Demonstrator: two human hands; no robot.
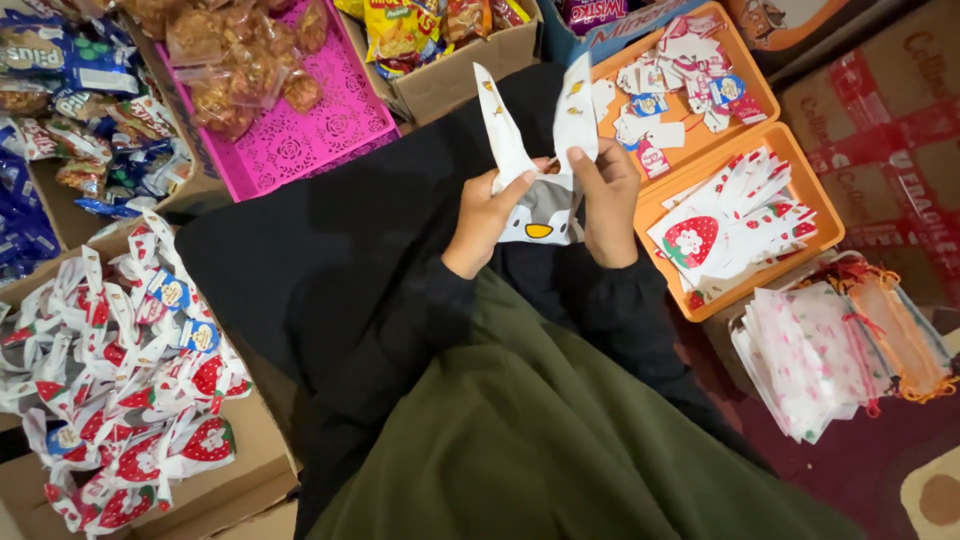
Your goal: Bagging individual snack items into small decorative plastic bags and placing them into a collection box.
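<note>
My left hand (pixel 487 212) and my right hand (pixel 606 198) hold a small white treat bag (pixel 545 215) with a penguin face and two long ear-like flaps, above my black-clad lap. The left hand grips the left flap near its base. The right hand pinches the right flap. Both flaps point away from me. The bag's inside is hidden by my fingers.
An orange tray (pixel 823 216) of flat strawberry-print bags and another orange tray (pixel 757 85) with small tags lie at the right. A cardboard box (pixel 255 455) of filled tied bags sits at the left. A pink basket (pixel 330 125) of wrapped snacks, snack packets and drawstring pouches (pixel 835 355) surround me.
</note>
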